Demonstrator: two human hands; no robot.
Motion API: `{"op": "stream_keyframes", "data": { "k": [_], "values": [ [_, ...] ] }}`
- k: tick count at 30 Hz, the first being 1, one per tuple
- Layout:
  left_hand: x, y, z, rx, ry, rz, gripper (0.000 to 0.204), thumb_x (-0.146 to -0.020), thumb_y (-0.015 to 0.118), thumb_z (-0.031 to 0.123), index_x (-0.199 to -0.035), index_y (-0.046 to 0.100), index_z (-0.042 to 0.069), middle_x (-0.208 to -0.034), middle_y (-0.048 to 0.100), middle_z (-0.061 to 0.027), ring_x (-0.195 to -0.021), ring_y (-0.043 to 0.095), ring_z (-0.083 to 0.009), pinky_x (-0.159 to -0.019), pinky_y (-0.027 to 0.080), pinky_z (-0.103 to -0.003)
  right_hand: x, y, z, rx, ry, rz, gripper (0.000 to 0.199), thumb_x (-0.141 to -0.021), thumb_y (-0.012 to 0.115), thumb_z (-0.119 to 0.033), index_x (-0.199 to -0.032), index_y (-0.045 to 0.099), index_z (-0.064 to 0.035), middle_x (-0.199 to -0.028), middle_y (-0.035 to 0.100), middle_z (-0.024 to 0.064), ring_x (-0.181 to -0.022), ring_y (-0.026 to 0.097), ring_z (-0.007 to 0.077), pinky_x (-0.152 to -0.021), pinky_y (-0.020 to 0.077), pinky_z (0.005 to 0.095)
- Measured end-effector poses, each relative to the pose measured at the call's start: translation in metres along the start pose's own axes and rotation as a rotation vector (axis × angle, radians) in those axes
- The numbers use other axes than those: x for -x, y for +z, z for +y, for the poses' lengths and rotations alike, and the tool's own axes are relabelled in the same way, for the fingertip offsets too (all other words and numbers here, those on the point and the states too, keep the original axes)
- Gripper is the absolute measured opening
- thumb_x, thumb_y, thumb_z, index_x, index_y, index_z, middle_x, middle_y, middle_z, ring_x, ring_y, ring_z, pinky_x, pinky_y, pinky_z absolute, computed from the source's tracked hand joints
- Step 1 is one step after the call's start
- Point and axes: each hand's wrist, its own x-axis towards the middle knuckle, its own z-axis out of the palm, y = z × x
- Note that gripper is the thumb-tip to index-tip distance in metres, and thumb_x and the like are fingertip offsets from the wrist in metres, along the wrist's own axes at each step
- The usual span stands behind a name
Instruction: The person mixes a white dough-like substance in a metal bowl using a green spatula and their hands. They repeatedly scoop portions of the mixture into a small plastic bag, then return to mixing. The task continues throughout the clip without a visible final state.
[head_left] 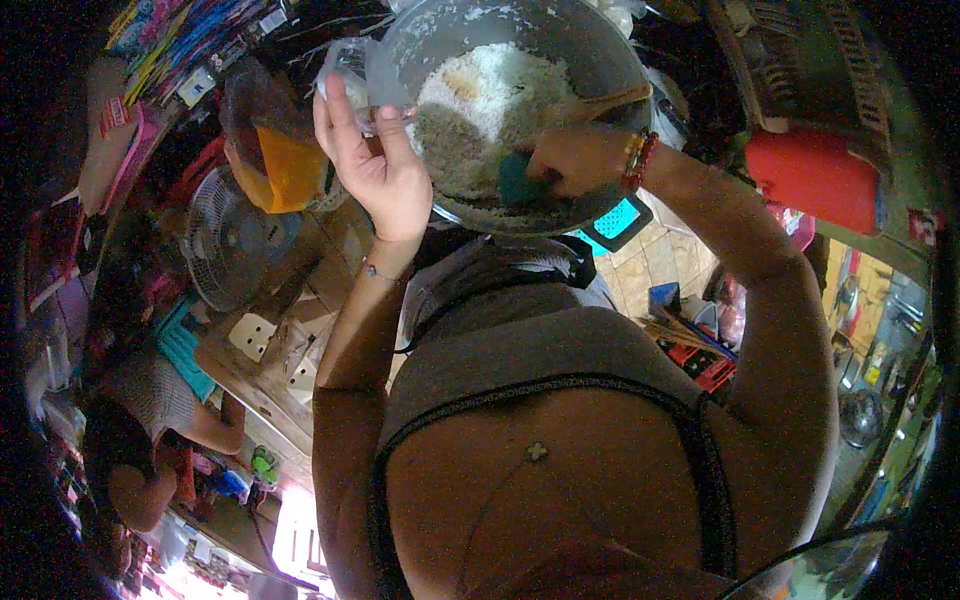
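A large grey metal pot (pixel 605 45) in front of me holds white rice (pixel 500 80) with a yellowish patch on top. My left hand (pixel 375 180), palm up at the pot's left rim, has its fingers curled around a clear plastic bag (pixel 385 75). Inside the pot, my right hand (pixel 580 160) is closed on a dark teal scoop-like thing (pixel 520 178) dipped into the shaded rice; its full shape is hidden. Just beyond that hand, a wooden handle (pixel 612 101) leans against the right inner wall.
A fan (pixel 235 235) and an orange-yellow bag (pixel 283 165) stand left of me. Another person (pixel 150 415) is at the lower left by a low table. A red container (pixel 815 175) is on the right, and a turquoise basket-like thing (pixel 615 222) lies below the pot.
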Motion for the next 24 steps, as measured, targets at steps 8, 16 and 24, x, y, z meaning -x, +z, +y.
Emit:
{"op": "stream_keyframes", "data": {
  "k": [8,16,24],
  "values": [
    [-0.002,0.007,0.000,0.008,-0.006,-0.020,0.050,-0.091,0.048,-0.002,-0.138,0.034,0.001,-0.140,0.024,-0.0136,-0.100,0.051,-0.0145,-0.080,0.052,-0.028,-0.081,0.098,0.072,0.091,0.572,0.668,0.028,-0.072,0.060,-0.012,-0.100,0.060,-0.0066,-0.102,0.054,0.0244,-0.084,0.061,0.0356,-0.073,0.0525,0.0424],
    [-0.001,0.004,0.004,-0.046,0.014,0.010,0.050,-0.091,0.048,-0.002,-0.138,0.033,0.000,-0.139,0.026,-0.0140,-0.093,0.053,-0.0135,-0.079,0.052,-0.027,-0.062,0.091,0.008,0.140,0.229,0.742,0.018,-0.077,0.062,-0.024,-0.081,0.061,-0.0057,-0.076,0.061,0.0218,-0.074,0.061,0.0374,-0.064,0.0511,0.0455],
    [0.002,0.003,0.003,-0.025,0.013,0.013,0.048,-0.091,0.048,-0.001,-0.137,0.035,-0.001,-0.139,0.026,-0.0147,-0.093,0.054,-0.0141,-0.079,0.052,-0.027,-0.078,0.086,-0.014,-0.041,0.290,0.757,0.025,-0.077,0.064,-0.032,-0.077,0.062,-0.0075,-0.070,0.062,0.0159,-0.067,0.061,0.0369,-0.066,0.0495,0.0466]
  ]
}}
